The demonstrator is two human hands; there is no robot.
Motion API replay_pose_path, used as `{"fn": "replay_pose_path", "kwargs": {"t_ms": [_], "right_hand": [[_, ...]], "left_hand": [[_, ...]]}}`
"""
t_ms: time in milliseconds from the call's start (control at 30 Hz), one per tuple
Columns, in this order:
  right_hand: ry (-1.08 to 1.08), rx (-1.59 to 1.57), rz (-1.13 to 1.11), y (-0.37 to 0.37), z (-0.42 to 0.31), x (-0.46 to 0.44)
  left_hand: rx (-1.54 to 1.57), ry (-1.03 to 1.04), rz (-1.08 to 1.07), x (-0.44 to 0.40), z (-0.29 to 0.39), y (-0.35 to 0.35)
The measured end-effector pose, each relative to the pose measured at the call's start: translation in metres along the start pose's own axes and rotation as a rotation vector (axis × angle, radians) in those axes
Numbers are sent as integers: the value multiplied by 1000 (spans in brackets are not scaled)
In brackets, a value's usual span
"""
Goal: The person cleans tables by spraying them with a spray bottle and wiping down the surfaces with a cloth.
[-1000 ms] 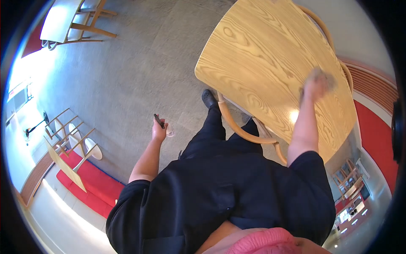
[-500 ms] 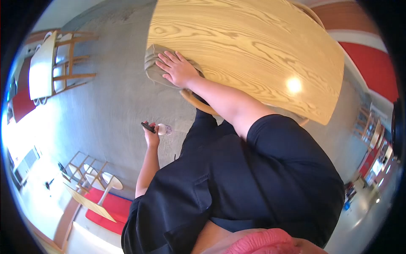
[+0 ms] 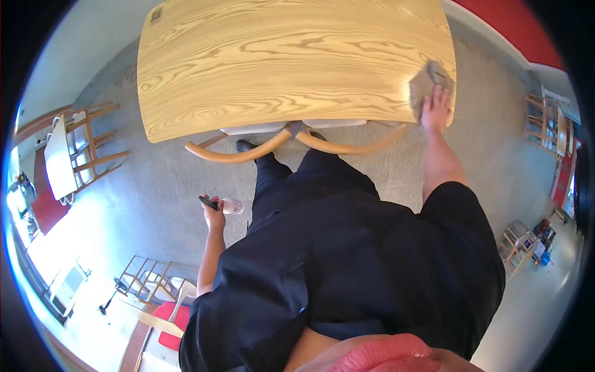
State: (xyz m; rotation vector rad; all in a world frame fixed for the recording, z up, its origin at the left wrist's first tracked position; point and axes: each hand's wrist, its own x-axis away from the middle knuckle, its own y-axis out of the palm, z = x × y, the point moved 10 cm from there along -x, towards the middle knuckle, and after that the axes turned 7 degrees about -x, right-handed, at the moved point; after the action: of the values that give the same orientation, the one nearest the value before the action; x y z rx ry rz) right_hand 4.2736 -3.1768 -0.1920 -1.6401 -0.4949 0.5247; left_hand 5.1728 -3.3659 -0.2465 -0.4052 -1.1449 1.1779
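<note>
A grey-brown cloth (image 3: pixel 429 87) lies on the right end of the wooden table (image 3: pixel 291 68), near its front corner. My right hand (image 3: pixel 436 110) presses on the cloth's lower part, its fingers pointing up across it. Off to the left, away from the table and over the floor, my left hand (image 3: pixel 214 214) is closed around a dark object (image 3: pixel 208 203) and a small clear bottle (image 3: pixel 232 206) with a pinkish pattern. What the dark object is, I cannot tell.
Two chairs with curved wooden backs (image 3: pixel 248 154) stand at the table's near edge, close to my legs. More tables and chairs (image 3: pixel 87 146) are at the left, with others (image 3: pixel 548 127) at the right. A red bench (image 3: pixel 173 319) is at lower left.
My right hand and the cloth have moved from the table's left end to its right end. The view has turned, so the table now lies straight across in front. My left hand still holds its things.
</note>
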Motion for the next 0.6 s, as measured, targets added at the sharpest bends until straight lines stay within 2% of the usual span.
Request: {"fn": "replay_pose_path", "kwargs": {"t_ms": [67, 167, 200, 233, 300, 333, 367, 400, 467, 567, 600], "right_hand": [[181, -37, 43, -6, 47, -6], [253, -36, 62, 0, 27, -14], [76, -225, -89, -16, -32, -12], [-40, -222, -47, -16, -85, -4], [-388, -183, -98, 16, -203, 25], [-521, -279, -136, 24, -264, 52], [-690, -331, -316, 10, -322, 86], [-820, -484, -300, 5, -364, 118], [-1021, -427, -405, 16, -430, 166], [-1134, -505, -308, 36, -476, 175], [-1138, -452, -346, 28, -474, 162]], "left_hand": [[94, 3, -38, 18, 12, 21], [152, 13, -41, 46, 16, 43], [181, 7, -24, 50, 22, 48], [220, 14, -28, 57, 28, 53], [186, 15, -40, 68, 38, 63], [158, 5, -42, 74, 42, 68], [118, 27, -66, 81, 53, 69], [112, 26, -60, 87, 61, 67], [26, 55, -64, 97, 77, 68], [52, 77, -17, 116, 86, 56], [57, 63, 12, 123, 82, 52]]}}
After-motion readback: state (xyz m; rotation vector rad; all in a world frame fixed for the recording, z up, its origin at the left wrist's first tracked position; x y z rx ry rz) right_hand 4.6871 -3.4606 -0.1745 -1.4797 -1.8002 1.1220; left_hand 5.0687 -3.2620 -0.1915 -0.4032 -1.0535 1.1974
